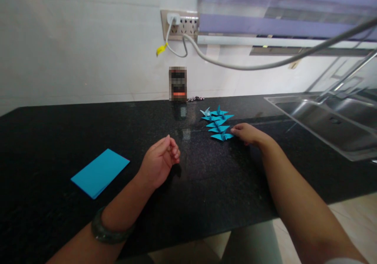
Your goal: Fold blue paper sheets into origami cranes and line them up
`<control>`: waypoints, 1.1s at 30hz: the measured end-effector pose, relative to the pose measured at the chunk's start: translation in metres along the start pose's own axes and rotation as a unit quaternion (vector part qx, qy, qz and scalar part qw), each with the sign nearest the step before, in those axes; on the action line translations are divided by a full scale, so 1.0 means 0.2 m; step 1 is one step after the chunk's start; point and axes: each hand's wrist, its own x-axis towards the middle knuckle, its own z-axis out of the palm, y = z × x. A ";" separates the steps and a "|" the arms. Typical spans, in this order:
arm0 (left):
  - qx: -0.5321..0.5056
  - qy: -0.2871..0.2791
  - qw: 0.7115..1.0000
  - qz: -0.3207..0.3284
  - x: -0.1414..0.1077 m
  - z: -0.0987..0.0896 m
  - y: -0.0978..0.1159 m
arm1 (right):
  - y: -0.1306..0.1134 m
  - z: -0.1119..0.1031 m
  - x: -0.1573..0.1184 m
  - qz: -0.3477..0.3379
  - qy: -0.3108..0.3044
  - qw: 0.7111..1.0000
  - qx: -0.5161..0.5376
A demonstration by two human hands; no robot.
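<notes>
On a black, glossy countertop (194,201) I see a small cluster of folded paper cranes (218,127), mostly bright blue with one paler crane (206,112) at its far left corner. The cranes sit close together, wings spread, to the right of the middle of the view. My right hand (246,133) reaches in from the right, its fingertips at the wing tip of the nearest crane (223,136); I cannot tell whether they grip it. My left hand (161,160) is loosely curled with its palm turned inward, holding nothing that I can see, and a dark bangle (110,230) circles that forearm. Left of this hand lies a stack of flat blue paper (100,173). A blurred-out upright object (178,83) stands by the white wall (88,52), beyond the cranes and to their left. At the right is a metal sink (326,122).
</notes>
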 end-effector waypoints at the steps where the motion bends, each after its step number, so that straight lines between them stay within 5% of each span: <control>1: 0.034 0.016 0.999 0.021 0.00 0.00 0.03 | 0.00 0.00 0.00 0.001 0.008 1.000 -0.006; 7: 0.234 0.113 0.955 0.141 -0.06 -0.02 0.28 | -0.02 -0.06 0.02 -0.021 0.150 0.987 -0.059; 9: 0.346 0.141 0.917 0.144 -0.09 -0.08 0.36 | -0.07 -0.05 -0.02 -0.048 0.223 0.971 -0.070; 11: 0.499 0.160 0.844 0.112 -0.12 -0.18 0.44 | -0.14 -0.01 -0.08 -0.156 0.317 0.934 -0.060; 13: 0.678 0.159 0.714 0.072 -0.15 -0.31 0.49 | -0.22 0.07 -0.17 -0.267 0.273 0.923 -0.050; 15: 0.794 0.148 0.588 0.033 -0.20 -0.43 0.52 | -0.29 0.18 -0.26 -0.358 0.144 0.919 -0.075; 18: 0.866 0.099 0.489 -0.028 -0.27 -0.57 0.52 | -0.35 0.31 -0.37 -0.447 -0.073 0.879 -0.148; 20: 0.872 0.087 0.475 -0.075 -0.30 -0.60 0.50 | -0.36 0.36 -0.40 -0.445 -0.145 0.867 -0.174; 33: 0.854 0.027 0.510 -0.096 -0.27 -0.58 0.49 | -0.34 0.36 -0.38 -0.385 -0.175 0.892 -0.158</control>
